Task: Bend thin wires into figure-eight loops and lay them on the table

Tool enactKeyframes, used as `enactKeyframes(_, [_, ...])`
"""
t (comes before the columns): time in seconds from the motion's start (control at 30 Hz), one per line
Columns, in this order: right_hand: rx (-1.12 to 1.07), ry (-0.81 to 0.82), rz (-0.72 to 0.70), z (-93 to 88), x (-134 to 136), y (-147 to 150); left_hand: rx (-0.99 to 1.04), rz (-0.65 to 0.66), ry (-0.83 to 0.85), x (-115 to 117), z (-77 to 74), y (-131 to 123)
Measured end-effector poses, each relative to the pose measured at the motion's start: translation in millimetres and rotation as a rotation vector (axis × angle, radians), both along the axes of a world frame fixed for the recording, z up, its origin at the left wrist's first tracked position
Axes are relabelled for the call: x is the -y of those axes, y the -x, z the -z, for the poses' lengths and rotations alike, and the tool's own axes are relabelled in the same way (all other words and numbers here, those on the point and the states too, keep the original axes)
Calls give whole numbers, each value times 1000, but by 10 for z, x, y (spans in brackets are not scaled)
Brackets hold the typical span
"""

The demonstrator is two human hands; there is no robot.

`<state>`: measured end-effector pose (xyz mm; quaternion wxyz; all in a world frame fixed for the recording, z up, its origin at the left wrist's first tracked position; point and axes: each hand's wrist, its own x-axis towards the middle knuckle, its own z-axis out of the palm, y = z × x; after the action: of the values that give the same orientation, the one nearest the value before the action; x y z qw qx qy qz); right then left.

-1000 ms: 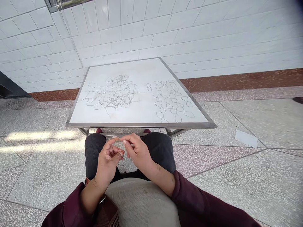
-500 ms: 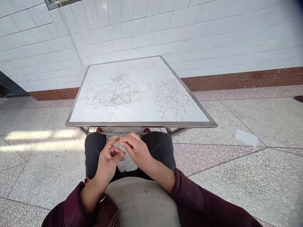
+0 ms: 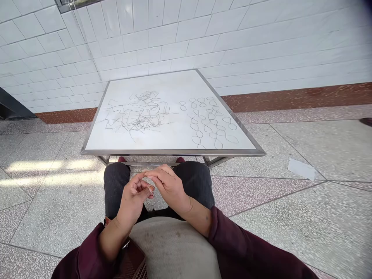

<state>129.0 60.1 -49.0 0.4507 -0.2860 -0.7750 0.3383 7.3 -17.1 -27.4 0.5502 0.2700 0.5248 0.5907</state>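
My left hand [image 3: 134, 197] and my right hand [image 3: 168, 186] meet above my lap, fingers pinched together on a thin wire piece [image 3: 150, 200] whose small loop hangs between them. Both hands sit just below the near edge of a low white table [image 3: 171, 152] with a metal frame. On the table's left lies a tangled heap of bent wires [image 3: 136, 114]. On its right lie several wire figure-eight loops [image 3: 210, 122] laid out in rows.
A white tiled wall [image 3: 203, 38] with a reddish base strip stands behind the table. Speckled terrazzo floor surrounds it, with a scrap of white paper [image 3: 300, 169] on the right. My knees and red shoe tips [image 3: 180, 159] are under the table's near edge.
My right hand has curled over and moved slightly down toward the left hand; the fingertips are closer together. The table's wires are unchanged.
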Motion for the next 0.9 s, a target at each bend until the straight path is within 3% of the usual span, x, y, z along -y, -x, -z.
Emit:
enactKeyframes(0.07, [-37,105,-5,-31,-13,4,-14,-22,-13,9,-11,5])
enactKeyframes(0.13, [-73,326,-92,-59,-42,-12,4,-44,-18,19,-16,16])
enactKeyframes(0.27, [-201,781,-491,-45,-135,-105,70,-21,-8,42,-29,52])
enactKeyframes(0.37, [-216,859,-729,28,-189,-163,119,23,38,57,-81,71])
enactKeyframes(0.5, [-248,899,-904,119,-194,-166,181,80,113,72,-167,72])
enactKeyframes(0.63, [-345,966,-954,155,-145,-124,225,99,141,80,-186,55])
enactKeyframes(0.9, [-484,1089,-868,150,-44,-30,152,20,35,108,-158,-39])
